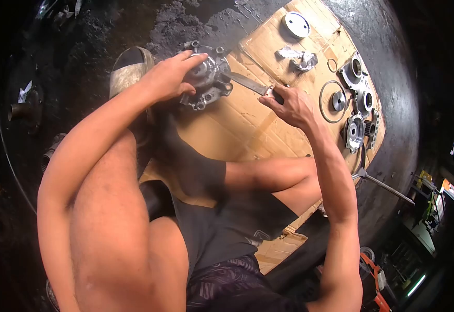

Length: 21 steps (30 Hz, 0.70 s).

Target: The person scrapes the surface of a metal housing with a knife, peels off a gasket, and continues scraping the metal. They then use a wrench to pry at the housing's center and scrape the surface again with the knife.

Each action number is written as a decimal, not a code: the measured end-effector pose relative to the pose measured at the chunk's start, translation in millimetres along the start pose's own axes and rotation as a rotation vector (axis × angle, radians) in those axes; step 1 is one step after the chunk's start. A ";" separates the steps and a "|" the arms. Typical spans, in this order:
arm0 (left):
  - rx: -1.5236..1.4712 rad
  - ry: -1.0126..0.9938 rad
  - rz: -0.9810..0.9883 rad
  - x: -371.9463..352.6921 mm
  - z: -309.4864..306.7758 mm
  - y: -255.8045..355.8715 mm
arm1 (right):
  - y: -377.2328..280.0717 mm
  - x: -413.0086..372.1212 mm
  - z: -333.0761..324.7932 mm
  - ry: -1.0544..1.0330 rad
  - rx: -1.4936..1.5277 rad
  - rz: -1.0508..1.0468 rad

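Observation:
My left hand holds a round metal housing, its fingers and thumb spread across the domed top. Bolt lugs stand out around the housing's rim, and part of the surface is hidden under the hand. In my right hand is a knife, the fingers closed around its handle. Its blade points left, with the tip right at the housing's edge.
Cardboard covers the dark floor. A white round cap, crumpled foil-like wrapping, a large ring and several metal castings lie to the right. A long-handled metal tool rests beyond my right forearm. A shoe is beside the housing.

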<state>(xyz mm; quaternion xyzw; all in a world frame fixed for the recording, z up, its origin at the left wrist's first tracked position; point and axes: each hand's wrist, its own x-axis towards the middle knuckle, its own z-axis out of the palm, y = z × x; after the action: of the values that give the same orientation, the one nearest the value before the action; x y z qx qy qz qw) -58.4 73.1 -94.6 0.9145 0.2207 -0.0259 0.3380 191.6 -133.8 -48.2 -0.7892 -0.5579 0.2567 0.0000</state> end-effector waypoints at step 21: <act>0.224 -0.101 0.045 19.5 1.9 8.4 | -5.1 4.3 8.1 -0.044 0.072 0.088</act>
<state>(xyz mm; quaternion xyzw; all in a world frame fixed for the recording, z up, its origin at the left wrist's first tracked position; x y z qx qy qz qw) -37.1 73.8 -94.7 0.9489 0.1784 -0.0886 0.2449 184.9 -130.4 -55.5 -0.8065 -0.5131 0.2937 0.0047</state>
